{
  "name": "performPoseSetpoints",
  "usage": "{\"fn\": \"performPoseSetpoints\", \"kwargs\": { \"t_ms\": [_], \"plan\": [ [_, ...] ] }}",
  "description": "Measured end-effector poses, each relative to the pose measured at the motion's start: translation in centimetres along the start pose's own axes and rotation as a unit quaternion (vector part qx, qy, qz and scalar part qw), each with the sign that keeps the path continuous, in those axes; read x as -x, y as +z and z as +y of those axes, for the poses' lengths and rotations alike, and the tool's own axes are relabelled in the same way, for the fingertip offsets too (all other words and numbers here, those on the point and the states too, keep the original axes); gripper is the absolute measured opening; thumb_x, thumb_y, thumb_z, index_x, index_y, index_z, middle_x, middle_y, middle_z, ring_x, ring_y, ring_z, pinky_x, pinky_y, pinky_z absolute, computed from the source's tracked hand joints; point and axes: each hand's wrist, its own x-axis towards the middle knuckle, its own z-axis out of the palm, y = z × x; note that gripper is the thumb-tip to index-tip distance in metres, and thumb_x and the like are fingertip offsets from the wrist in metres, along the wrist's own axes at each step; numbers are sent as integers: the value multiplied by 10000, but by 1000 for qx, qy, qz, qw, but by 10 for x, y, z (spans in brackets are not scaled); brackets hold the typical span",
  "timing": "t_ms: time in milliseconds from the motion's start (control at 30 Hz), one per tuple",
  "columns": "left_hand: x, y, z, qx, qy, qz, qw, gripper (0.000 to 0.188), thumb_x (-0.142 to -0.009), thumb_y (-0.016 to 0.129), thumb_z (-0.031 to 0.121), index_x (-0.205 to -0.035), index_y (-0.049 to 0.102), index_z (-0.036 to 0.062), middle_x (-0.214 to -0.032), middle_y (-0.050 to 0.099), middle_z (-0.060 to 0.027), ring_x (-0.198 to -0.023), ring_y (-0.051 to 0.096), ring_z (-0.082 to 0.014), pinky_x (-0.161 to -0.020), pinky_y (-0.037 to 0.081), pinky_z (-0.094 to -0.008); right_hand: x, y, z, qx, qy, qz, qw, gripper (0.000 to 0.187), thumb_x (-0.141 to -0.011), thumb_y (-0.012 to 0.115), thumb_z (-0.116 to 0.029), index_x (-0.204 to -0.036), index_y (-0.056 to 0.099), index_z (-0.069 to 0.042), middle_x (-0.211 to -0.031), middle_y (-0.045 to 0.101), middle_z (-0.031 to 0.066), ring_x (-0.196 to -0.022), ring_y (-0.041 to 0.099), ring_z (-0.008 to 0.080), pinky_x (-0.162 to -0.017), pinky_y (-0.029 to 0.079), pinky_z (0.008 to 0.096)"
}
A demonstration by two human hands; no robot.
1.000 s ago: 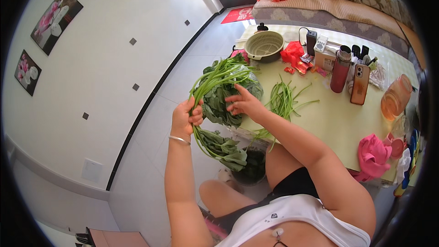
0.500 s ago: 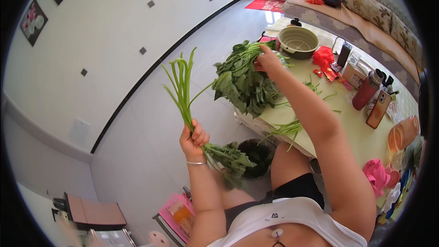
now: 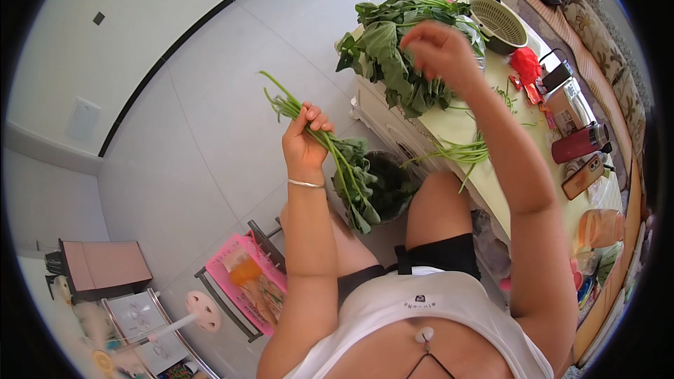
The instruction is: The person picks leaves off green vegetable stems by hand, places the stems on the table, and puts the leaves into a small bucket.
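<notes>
My left hand (image 3: 307, 135) is closed around a bunch of leafy green stalks (image 3: 357, 182). Their cut stems point up and left, and the leaves hang down beside a dark bucket (image 3: 388, 186) of greens on the floor. My right hand (image 3: 442, 60), a little blurred, is over the large heap of leafy greens (image 3: 393, 49) at the table's far left corner. Its fingers are bent but apart from the thumb, with nothing seen in them. Loose green stems (image 3: 467, 153) lie on the table near my knee.
On the pale table (image 3: 502, 193) stand a colander (image 3: 500, 22), a red bag (image 3: 525, 65), a red flask (image 3: 579, 144), a phone (image 3: 583, 176) and a clear jar (image 3: 601, 228). A patterned sofa runs behind it. A rack with a pink bag (image 3: 247, 281) stands at lower left.
My right hand has come off the stems in the heap and drawn back over its leaves. My left hand has tipped its bunch, so the stems lean further left. The whole view has shifted.
</notes>
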Motion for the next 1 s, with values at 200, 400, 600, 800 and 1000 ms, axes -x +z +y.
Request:
{"fn": "performPoseSetpoints", "kwargs": {
  "t_ms": [200, 400, 600, 800, 1000],
  "plan": [
    [-5, -8, -2, -36, 75, 74, 994, 119, -949, 492, 83, -1022, 547, 7, -762, 495, -34, -671, 456, -148, -669, 420, -308, 87, 99, 35, 115, 17, -148, 982, 206, -776, 715, -231, -748, 654, -36, -661, 629, 86, -579, 591, 200, -560, 471, 336],
    [-6, -1, -8, -61, 128, 154, 978, 122, -979, 452, 127, -891, 494, 53, -752, 488, -26, -658, 445, -140, -654, 412, -304, 128, 145, 114, 292, -15, -8, 956, 167, -766, 710, -240, -762, 650, -84, -776, 632, 85, -713, 606, 298, -611, 474, 410],
    [-4, -3, 0, -109, 176, 218, 954, 177, -1005, 414, 177, -866, 457, 75, -733, 474, -17, -607, 398, -127, -594, 370, -296, 143, 133, 143, 55, -5, 6, 998, 87, -812, 641, -85, -862, 653, -15, -871, 629, 141, -791, 604, 325, -702, 486, 376],
    [-1, 5, 5, -128, 200, 242, 941, 176, -1006, 397, 165, -879, 456, 59, -689, 419, -2, -544, 320, -108, -525, 303, -263, 144, 128, 147, 109, -38, 31, 993, 107, -865, 567, -85, -893, 631, -4, -846, 620, 152, -759, 599, 298, -684, 477, 358],
    [3, 5, -4, -173, 193, 222, 940, 144, -991, 421, 136, -878, 464, 57, -683, 406, 1, -539, 293, -104, -514, 272, -264, 132, 142, 154, -162, 263, 101, 946, 160, -911, 506, -114, -849, 610, -8, -702, 533, 52, -580, 465, 147, -523, 392, 282]
  ]
}}
